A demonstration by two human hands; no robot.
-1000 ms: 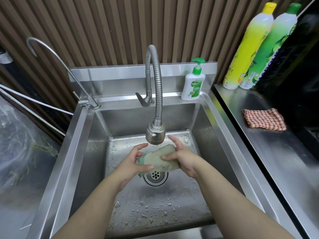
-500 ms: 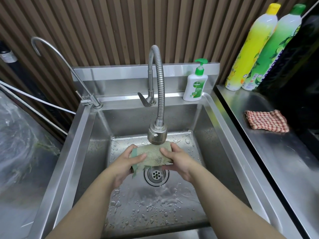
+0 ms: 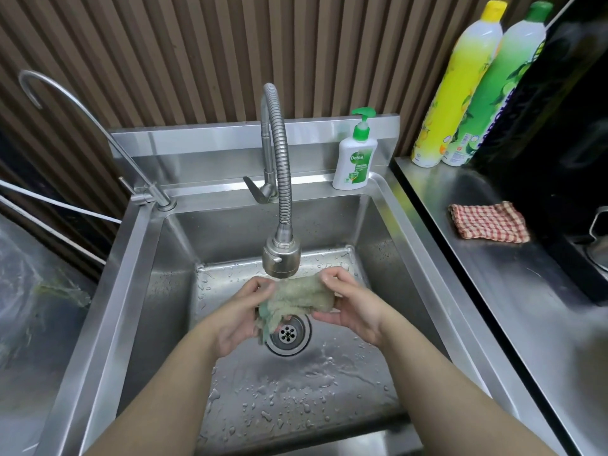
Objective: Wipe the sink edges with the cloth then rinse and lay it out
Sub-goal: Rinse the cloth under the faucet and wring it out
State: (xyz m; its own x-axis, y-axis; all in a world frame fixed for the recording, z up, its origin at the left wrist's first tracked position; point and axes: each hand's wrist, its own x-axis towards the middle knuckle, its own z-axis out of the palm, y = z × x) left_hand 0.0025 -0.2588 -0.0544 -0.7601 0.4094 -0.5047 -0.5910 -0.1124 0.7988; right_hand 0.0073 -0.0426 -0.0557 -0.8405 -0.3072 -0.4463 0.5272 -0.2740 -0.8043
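Forearms reach in from the bottom edge over the wet floor of the sink (image 3: 138, 291), which is dotted with droplets. Above the drain (image 3: 288, 334), the left hand (image 3: 241, 315) and right hand (image 3: 353, 304) each close around an end of the cloth (image 3: 297, 299), a bunched, sodden green-grey wad stretched between them. Directly over it hangs the spray head of the flexible faucet (image 3: 281, 258), hiding the cloth's top edge. Farther back, a soap pump bottle (image 3: 355, 156) stands on the rear ledge and a thin gooseneck tap (image 3: 82, 126) rises at the left corner. On the right counter (image 3: 493, 274) lies a folded checked rag (image 3: 490, 222), with two tall detergent bottles (image 3: 467, 83) against the wall
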